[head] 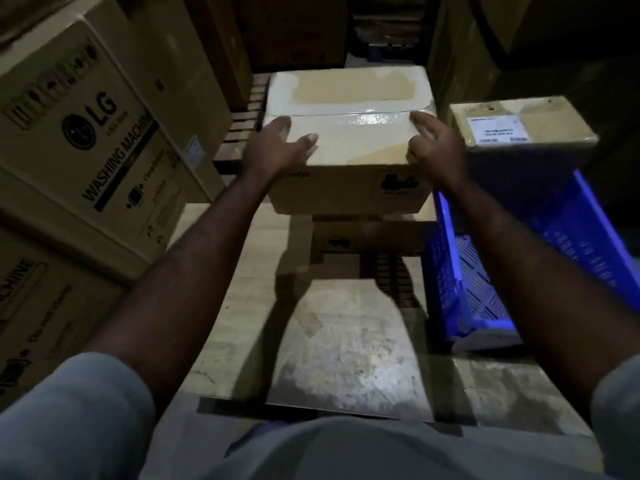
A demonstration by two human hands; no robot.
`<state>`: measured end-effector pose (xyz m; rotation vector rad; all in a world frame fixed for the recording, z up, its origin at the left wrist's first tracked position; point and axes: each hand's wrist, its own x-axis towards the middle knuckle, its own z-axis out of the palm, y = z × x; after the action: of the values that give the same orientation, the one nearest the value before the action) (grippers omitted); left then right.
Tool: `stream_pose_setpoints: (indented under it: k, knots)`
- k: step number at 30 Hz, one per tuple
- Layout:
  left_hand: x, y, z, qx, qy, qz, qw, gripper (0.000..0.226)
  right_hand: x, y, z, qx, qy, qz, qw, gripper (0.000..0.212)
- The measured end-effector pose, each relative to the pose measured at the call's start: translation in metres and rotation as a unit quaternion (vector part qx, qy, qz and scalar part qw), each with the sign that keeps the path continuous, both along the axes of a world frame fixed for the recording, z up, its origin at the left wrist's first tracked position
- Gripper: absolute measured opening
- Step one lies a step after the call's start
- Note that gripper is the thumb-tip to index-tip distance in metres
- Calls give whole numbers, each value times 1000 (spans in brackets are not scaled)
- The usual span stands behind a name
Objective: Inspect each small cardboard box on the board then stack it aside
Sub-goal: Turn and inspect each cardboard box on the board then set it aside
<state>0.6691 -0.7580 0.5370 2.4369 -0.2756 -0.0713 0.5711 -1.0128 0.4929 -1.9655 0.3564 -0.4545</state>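
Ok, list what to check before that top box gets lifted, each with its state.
1. Left hand flat on the top box, near-left corner: ok.
2. Right hand curled on its right edge: ok.
3. Top flaps taped shut: ok, glossy tape runs across.
4. Lower box carries it squarely: cannot tell, shadowed.
5. Room on the right: not ok, labelled box on the blue crate stands close.

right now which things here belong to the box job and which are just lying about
job: taped box, left hand and right hand on it, lower box under it, board, perhaps the labelled box
lying about: washing machine cartons, blue crate
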Motion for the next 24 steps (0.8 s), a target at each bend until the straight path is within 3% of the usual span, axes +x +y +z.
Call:
stream_pose_setpoints:
  k: [3, 5, 7, 13, 19, 24]
  knots:
    - [9, -19, -30, -116, 60, -5, 991, 73, 8, -26, -14, -26, 24, -2, 999, 61]
    - [16, -25, -54, -187, 100, 8, 977, 83, 11, -38, -23, -39, 32, 2, 999, 71]
    - [23, -29, -74, -210, 109, 7, 972, 83, 14, -47, -33, -44, 44, 6, 998, 68]
    - [26, -45, -84, -248, 118, -19, 961, 37, 17, -63, -55, -69, 69, 5, 995, 71]
    - [35, -46, -94, -218, 100, -56, 969, 46, 17, -65, -60, -75, 71, 1, 995, 69]
    - [38, -42, -98, -75, 76, -95, 990, 78, 18, -62, -64, -182, 86, -23, 979, 60]
